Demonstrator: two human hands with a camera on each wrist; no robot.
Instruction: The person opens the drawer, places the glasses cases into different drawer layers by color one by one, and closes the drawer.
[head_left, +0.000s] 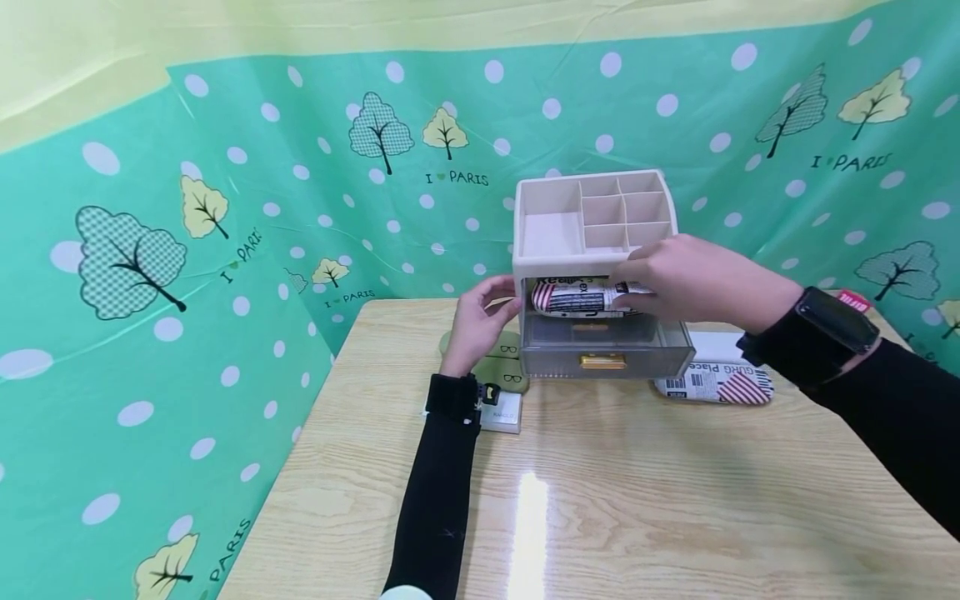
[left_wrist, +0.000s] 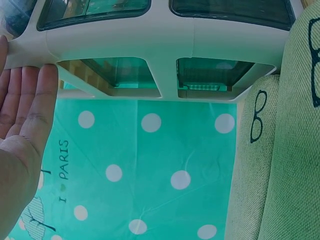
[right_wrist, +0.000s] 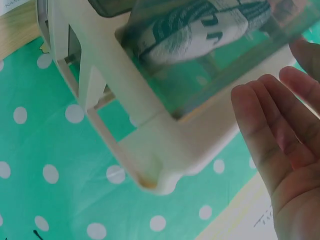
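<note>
Wood tabletop (head_left: pixel 615 508) up close, your left hand (head_left: pixel 480 325) straight-fingered against the organizer (head_left: pixel 585 267), can't tell if your right hand (head_left: pixel 678 279) has fingers clamped on that patterned case (head_left: pixel 573 298) in the open drawer (head_left: pixel 555 364) (probably light, stiff, slickish, so grip mid-body), dotty curtain (head_left: pixel 247 179) behind.

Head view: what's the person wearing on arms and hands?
Long black sleeves on both arms. Left wrist: black band with a small dark module. Right wrist: wide black strap, dark rounded-rectangular device. No gloves.
</note>
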